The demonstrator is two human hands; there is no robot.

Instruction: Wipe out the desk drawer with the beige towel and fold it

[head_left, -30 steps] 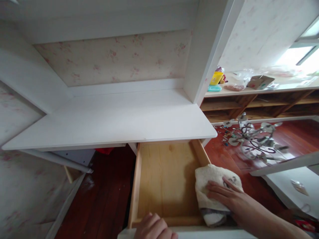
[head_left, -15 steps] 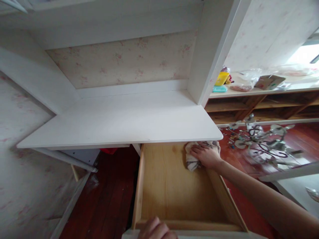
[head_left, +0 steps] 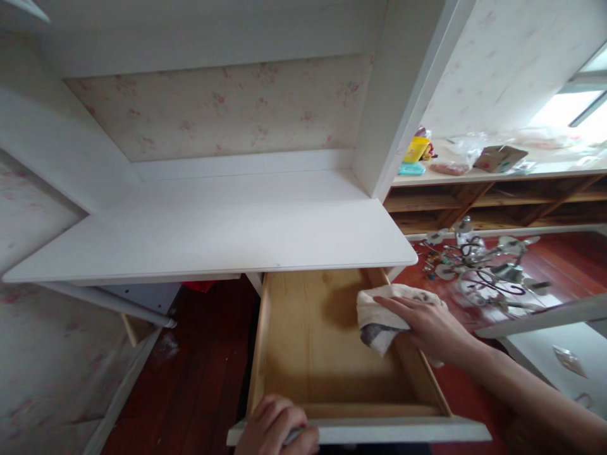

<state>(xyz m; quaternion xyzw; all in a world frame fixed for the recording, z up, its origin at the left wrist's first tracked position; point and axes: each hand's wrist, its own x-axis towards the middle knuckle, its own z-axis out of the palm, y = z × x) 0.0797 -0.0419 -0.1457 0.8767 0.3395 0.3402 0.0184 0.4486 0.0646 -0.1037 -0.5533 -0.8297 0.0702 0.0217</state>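
Observation:
A wooden drawer point(head_left: 327, 354) with a white front point(head_left: 379, 431) stands pulled out under the white desk top point(head_left: 246, 227). My left hand point(head_left: 277, 424) is curled over the drawer front, left of its middle. A small grey bit shows between those fingers, too little of it to name. Over the drawer's right side wall, my right hand point(head_left: 434, 325) holds a whitish cloth point(head_left: 382, 313) with dark patches. One corner of the cloth hangs inside the drawer, and the fingers lie across its top.
A chandelier point(head_left: 488, 259) lies on the red wooden floor point(head_left: 208, 379) at right, small parts beside it. Behind it, a low shelf unit point(head_left: 502, 193) carries a cardboard box point(head_left: 500, 158) and a yellow container point(head_left: 416, 149). A white furniture piece point(head_left: 545, 354) stands at the right edge.
My right hand has lifted the cloth from the drawer's back right corner and brought it nearer, over the right side wall. My left hand shows more fully on the drawer front. The view has shifted slightly.

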